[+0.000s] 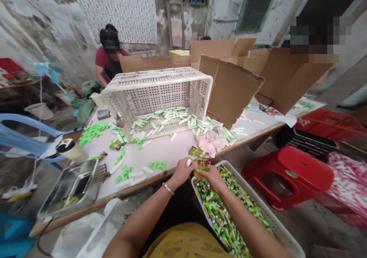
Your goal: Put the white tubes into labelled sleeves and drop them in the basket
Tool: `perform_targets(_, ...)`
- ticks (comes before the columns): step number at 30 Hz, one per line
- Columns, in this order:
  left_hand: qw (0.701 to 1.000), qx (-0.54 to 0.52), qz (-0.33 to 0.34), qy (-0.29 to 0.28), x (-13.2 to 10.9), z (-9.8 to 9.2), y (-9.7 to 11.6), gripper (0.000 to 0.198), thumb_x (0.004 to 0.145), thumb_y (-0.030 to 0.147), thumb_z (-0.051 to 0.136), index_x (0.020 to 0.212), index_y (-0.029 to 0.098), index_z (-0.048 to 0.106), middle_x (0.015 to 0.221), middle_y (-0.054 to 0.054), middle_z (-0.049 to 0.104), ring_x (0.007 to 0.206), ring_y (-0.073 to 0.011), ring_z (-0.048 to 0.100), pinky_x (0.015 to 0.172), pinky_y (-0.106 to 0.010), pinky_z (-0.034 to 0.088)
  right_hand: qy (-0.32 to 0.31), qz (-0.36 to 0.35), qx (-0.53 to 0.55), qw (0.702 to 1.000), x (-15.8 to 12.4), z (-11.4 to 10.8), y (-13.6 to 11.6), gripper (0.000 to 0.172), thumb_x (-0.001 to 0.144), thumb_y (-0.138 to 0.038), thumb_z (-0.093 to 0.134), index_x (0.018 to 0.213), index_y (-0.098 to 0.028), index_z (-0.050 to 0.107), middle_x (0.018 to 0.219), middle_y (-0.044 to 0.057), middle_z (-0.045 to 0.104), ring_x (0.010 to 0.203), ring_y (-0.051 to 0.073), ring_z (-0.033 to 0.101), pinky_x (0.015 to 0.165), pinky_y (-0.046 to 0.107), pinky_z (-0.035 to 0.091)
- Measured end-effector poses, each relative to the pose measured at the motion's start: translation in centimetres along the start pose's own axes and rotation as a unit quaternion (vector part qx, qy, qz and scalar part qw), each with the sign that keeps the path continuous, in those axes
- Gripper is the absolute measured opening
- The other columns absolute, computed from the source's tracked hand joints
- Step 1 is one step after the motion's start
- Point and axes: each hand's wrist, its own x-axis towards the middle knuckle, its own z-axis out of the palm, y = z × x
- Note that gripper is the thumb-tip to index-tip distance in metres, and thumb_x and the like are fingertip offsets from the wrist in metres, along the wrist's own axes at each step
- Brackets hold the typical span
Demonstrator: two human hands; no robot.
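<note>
My left hand point(181, 170) is closed round a small white cylinder point(188, 162) at the table's front edge. My right hand point(208, 173) pinches a small colourful printed packet point(202, 163) right beside it; the two hands touch. Just below them a white basket point(286, 235) on my lap side is full of many filled green and multicoloured packets point(226, 216). Another packet point(195, 151) lies flat on the table point(160, 149) just beyond my hands. Loose white cylinders and green caps point(155, 165) lie scattered on the table.
A big white crate point(160, 93) tipped on its side spills white and green pieces. A pink cloth point(212, 140), green cap pile point(93, 131), metal tray point(70, 187), cardboard boxes point(232, 85), red stool point(289, 173) and a blue fan point(31, 139) surround me. A person in red point(107, 59) sits behind.
</note>
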Motion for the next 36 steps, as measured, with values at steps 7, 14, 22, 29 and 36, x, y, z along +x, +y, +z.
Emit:
perform_targets(7,0.997,-0.051,-0.054,-0.028,0.0,1.0,0.5,0.027,0.069,0.036,0.058,0.06,0.015,0.045,0.044,0.008,0.035,0.042,-0.0042,0.03,0.041,-0.018,0.024,0.018,-0.082,-0.01,0.996,0.3,-0.4,-0.4,0.038,0.048,-0.034,0.08,0.079,-0.015,0.068,0.08,0.006,0.07,0.076,0.022,0.064,0.076,0.036,0.048)
perform_targets(14,0.996,-0.079,-0.046,0.01,-0.1,0.5,0.5,0.027,0.077,0.043,0.051,0.084,0.019,0.04,0.056,0.009,0.038,0.045,-0.0052,0.037,0.045,-0.017,0.03,0.097,-0.102,-0.109,0.984,-0.4,-1.9,-0.5,0.033,0.047,-0.042,0.077,0.066,-0.016,0.069,0.067,0.005,0.069,0.064,0.021,0.062,0.065,0.033,0.048)
perform_targets(22,0.981,0.126,0.12,0.082,1.5,-1.0,3.2,0.019,0.078,0.034,0.054,0.069,0.017,0.054,0.077,-0.002,0.049,0.079,-0.0151,0.044,0.077,-0.028,0.036,0.069,-0.143,-0.213,0.964,-1.2,-2.9,-1.2,0.023,0.059,-0.041,0.07,0.065,-0.019,0.07,0.069,0.003,0.069,0.069,0.023,0.062,0.069,0.034,0.046)
perform_targets(29,0.992,-0.097,0.071,0.04,1.4,-0.4,5.6,0.025,0.082,0.043,0.045,0.083,0.018,0.047,0.057,0.006,0.041,0.046,-0.0064,0.039,0.046,-0.019,0.032,0.049,-0.173,-0.289,0.94,-1.9,-3.0,-2.0,0.016,0.058,-0.037,0.069,0.061,-0.021,0.069,0.061,-0.001,0.067,0.062,0.021,0.059,0.062,0.032,0.045)
perform_targets(36,0.988,-0.147,0.053,-0.002,1.4,0.0,4.8,0.027,0.078,0.044,0.051,0.081,0.017,0.047,0.056,0.007,0.042,0.04,-0.0038,0.038,0.039,-0.017,0.03,0.024,-0.155,-0.268,0.95,-1.8,-2.3,-2.1,0.016,0.058,-0.035,0.069,0.063,-0.02,0.068,0.06,-0.001,0.065,0.06,0.019,0.057,0.063,0.03,0.044)
